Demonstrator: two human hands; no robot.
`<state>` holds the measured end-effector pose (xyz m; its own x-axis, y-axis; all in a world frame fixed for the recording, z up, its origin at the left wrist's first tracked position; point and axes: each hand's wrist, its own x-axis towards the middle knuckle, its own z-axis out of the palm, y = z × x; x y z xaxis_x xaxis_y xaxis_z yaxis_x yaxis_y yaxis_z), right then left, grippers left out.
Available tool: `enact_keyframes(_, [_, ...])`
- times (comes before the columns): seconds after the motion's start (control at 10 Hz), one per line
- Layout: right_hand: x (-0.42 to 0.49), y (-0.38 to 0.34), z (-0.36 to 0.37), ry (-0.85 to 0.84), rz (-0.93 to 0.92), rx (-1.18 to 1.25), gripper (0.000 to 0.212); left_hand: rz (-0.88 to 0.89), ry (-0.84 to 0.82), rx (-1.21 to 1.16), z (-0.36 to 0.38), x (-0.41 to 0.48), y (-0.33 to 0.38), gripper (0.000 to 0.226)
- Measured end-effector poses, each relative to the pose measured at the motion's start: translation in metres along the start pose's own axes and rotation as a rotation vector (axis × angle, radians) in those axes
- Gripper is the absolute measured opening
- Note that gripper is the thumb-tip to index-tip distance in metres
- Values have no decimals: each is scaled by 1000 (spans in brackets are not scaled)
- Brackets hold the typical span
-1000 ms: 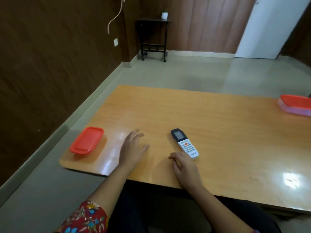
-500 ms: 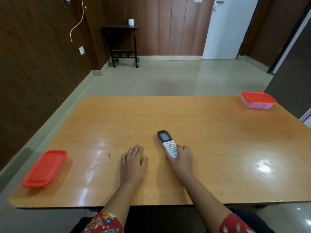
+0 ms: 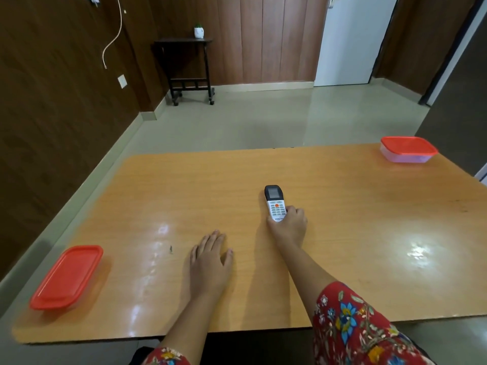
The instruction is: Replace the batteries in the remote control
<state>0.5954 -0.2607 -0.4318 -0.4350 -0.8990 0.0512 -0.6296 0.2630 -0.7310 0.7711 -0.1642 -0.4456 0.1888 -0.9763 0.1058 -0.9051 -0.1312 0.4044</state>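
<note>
Remote control [image 3: 274, 202] sits just right of frame centre on the wooden table [image 3: 355, 206]. Dark screen end points to the top of the frame, white keypad w/ an orange button below it. Its lower end is in the right hand [image 3: 288, 225]: fingers curled round the right edge, thumb against the left edge, so a closed grip on the remote. Can't tell if the remote rests flat on the table or is raised a bit.

Left hand [image 3: 209, 262] is lower and to the left of it, apart from the remote, palm down on the tabletop, fingers straight and close together, holding nothing. Red floral sleeve [image 3: 353, 325] covers the right upper arm at lower right.

Lower left, near the table corner: a flat red-lidded box [image 3: 67, 277]. Upper right, at the far table corner: a second red-lidded tub [image 3: 407, 149] w/ a pale clear body. Both well apart from the hands.

Beyond the table, pale shiny floor. Upper-centre left: dark side table [image 3: 188, 67] on castors against the wood-panel wall, small white plant pot [image 3: 199, 31] on top. White cable [image 3: 113, 40] hangs down the dark wall at upper left, wall socket [image 3: 122, 81] below it. White door [image 3: 353, 40] at upper right.
</note>
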Motion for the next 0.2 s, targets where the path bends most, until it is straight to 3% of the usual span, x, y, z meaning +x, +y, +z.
enact_keyframes(0.1, [1,0,-1,-1,-12,-12,50,4,19,2,1,0,-2,50])
enact_keyframes(0.2, [-4,4,-5,-30,-8,-66,71,1,7,8,1,0,-1,50])
